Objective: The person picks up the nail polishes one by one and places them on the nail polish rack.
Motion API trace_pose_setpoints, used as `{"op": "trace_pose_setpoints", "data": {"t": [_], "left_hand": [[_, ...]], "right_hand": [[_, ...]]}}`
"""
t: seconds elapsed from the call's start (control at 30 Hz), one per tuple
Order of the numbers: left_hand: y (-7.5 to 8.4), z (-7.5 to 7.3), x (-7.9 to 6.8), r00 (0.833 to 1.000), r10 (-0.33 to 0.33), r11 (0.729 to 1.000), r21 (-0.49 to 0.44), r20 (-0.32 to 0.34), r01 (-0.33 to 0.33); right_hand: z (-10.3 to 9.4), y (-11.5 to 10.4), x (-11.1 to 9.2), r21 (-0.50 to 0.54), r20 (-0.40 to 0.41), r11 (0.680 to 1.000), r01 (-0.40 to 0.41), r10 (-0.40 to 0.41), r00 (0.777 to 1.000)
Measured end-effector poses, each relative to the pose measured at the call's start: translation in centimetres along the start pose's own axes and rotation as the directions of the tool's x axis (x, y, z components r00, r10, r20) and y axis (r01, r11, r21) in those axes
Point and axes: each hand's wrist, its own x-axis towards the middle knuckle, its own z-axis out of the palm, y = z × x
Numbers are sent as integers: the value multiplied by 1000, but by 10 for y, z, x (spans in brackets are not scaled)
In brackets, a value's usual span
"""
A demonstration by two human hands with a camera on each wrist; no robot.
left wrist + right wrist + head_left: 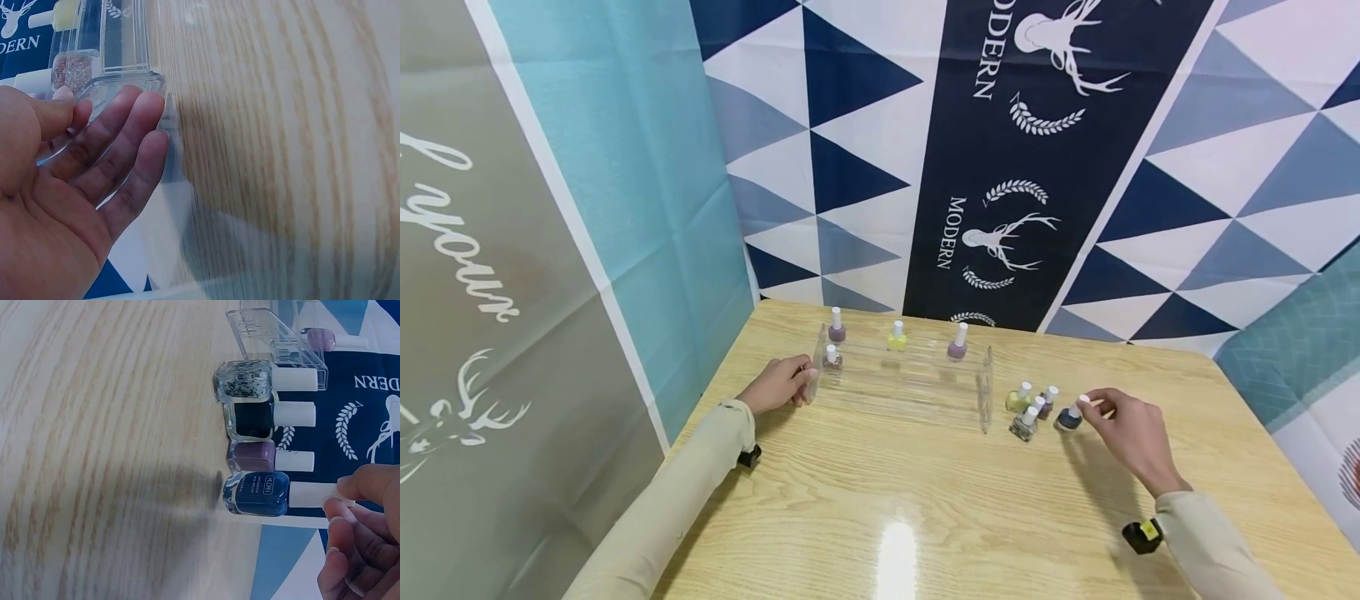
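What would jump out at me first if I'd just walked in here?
Most likely the bold wall cloth, with its white deer heads and blue triangles behind the wooden table. Next comes the clear rack on it, holding four white-capped polish bottles, with the left hand at its left end. To its right, the right hand pinches the white cap of a dark blue bottle.

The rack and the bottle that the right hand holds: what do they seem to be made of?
Rack: clear, glossy, likely acrylic plastic, since it is see-through. Bottle: probably smooth glass, given its shiny, clear edge; the opaque, evenly white cap suggests plastic.
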Motion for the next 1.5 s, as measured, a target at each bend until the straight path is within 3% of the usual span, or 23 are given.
{"op": "trace_pose_setpoints", "data": {"t": [0.77,1.5], "left_hand": [[-2,-2,-1,1000,17,999,27,-7,-17],[-2,-2,3,1000,10,1000,-27,3,-10]], "right_hand": [[-22,-19,10,23,-35,1000,14,-14,999],[-35,-40,16,32,-32,999,23,-22,999]]}}
